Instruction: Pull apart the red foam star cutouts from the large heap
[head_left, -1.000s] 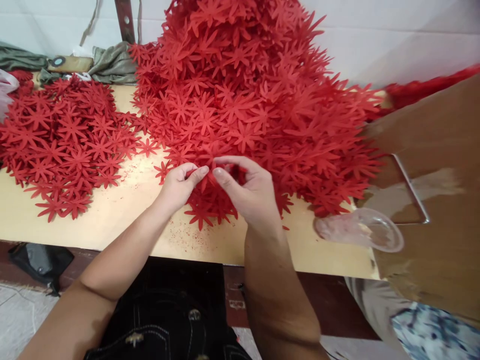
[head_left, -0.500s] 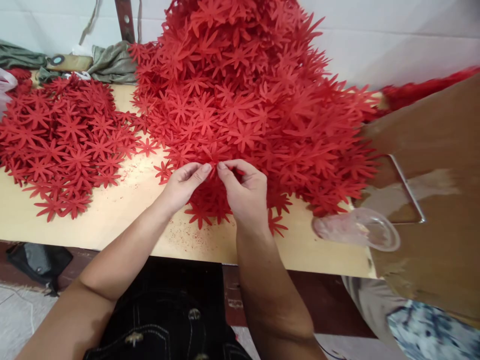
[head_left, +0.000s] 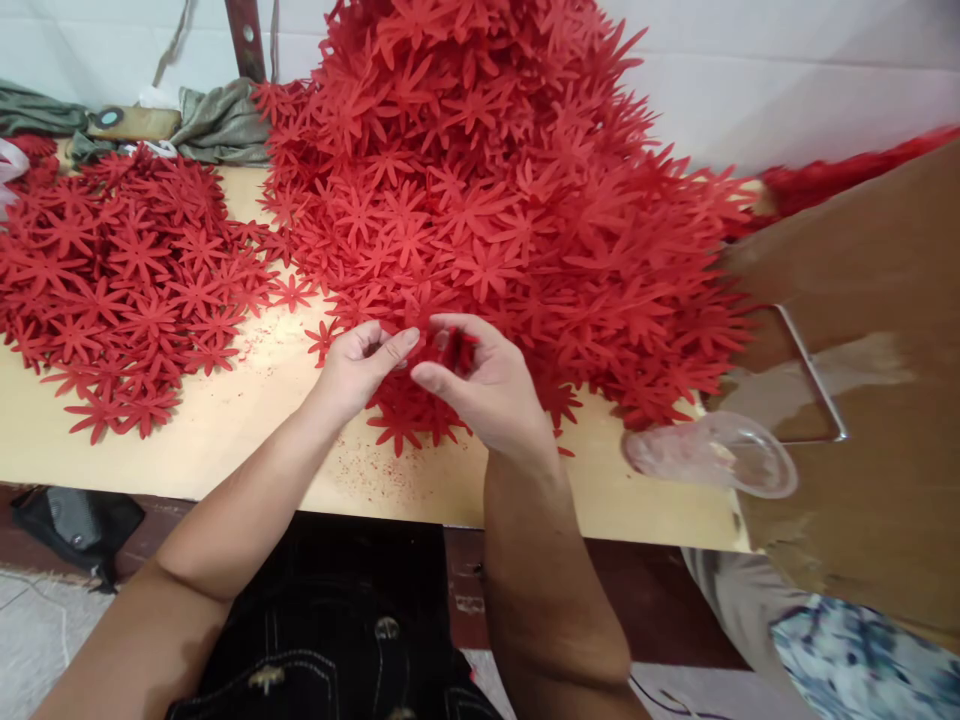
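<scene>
The pale table ran across the view, bearing a tall heap of red flowers, which spread down to both hands and stayed much as it had been half a second earlier. A cardboard box stood at the right end, and a lower red heap lay on the left, also unchanged. The plainest change was in the right hand: half a second before, its thumb and forefinger had met close to the left fingertips, and now the thumb had dropped away, leaving a wide gap in which red showed. The left hand had hardly moved; its thumb was drawn in toward its bent fingers, though I could not tell whether a petal was pinched there. The red flowers being handled lay at the near edge of the tall heap, just beyond and between the two sets of fingertips, with blurred petals right above the left thumb and more of them below the hands. A clear plastic cup lay tipped beside the box, and a single flower lay between the heaps, left of the hands.
</scene>
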